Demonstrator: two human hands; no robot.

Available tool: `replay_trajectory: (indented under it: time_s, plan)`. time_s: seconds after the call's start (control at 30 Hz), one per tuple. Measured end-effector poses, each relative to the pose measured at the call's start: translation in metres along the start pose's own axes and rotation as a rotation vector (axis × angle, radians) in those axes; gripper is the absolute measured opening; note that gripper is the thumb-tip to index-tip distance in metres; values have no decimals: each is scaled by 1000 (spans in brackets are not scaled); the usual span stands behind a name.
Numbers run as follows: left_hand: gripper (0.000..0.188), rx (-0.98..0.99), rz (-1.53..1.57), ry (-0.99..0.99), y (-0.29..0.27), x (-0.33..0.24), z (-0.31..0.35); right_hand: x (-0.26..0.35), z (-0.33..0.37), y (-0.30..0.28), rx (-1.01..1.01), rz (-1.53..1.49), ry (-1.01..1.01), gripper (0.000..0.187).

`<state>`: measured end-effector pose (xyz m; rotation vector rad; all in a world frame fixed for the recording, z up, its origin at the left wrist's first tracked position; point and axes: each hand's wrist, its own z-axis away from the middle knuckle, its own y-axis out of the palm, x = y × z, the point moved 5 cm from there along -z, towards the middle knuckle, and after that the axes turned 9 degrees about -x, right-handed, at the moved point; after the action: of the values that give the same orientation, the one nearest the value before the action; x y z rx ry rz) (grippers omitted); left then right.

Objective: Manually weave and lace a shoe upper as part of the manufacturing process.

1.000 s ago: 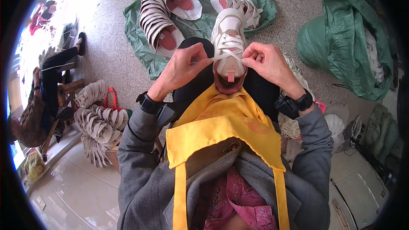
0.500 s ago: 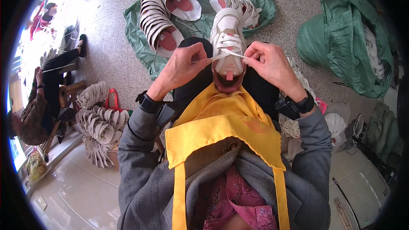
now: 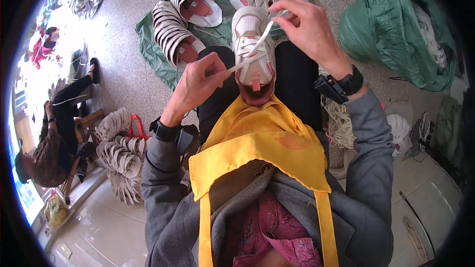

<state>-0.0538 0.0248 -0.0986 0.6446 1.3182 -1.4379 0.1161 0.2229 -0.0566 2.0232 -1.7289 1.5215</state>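
A white and beige shoe upper (image 3: 250,24) with pink trim rests between my knees, its toe pointing away and its pink-lined opening toward me. White lace (image 3: 247,62) crosses its tongue and runs out to both sides. Low at the left of the shoe, my left hand (image 3: 198,81) is closed in a pinch on one lace end. My right hand (image 3: 309,29) is raised at the upper right, pinching the other end, which is drawn up over the shoe. Both lace ends look taut or nearly so.
Nested shoe uppers (image 3: 170,32) lie on a green sheet (image 3: 148,39) ahead. A green sack (image 3: 366,37) stands at the right, laces (image 3: 339,123) below it. More stacked uppers (image 3: 118,153) are at the left, near a seated person (image 3: 47,153).
My right hand has moved up and away, drawing its lace end long across the shoe. My left hand has shifted slightly down and left, still pinching. The view has tilted a little.
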Motion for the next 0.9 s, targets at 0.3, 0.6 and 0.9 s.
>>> replay_trajectory:
  time_s: [0.3, 0.6, 0.9]
  plan:
    - [13, 59, 138, -3, -11, -24, 4, 46, 38, 46, 580, -433, 328, 17]
    - [16, 96, 276, -5, -4, 6, -1, -31, 66, -58, 426, -145, 485, 42]
    - [14, 107, 246, 17, 30, 7, -12, -68, 95, -105, 279, 110, 737, 59]
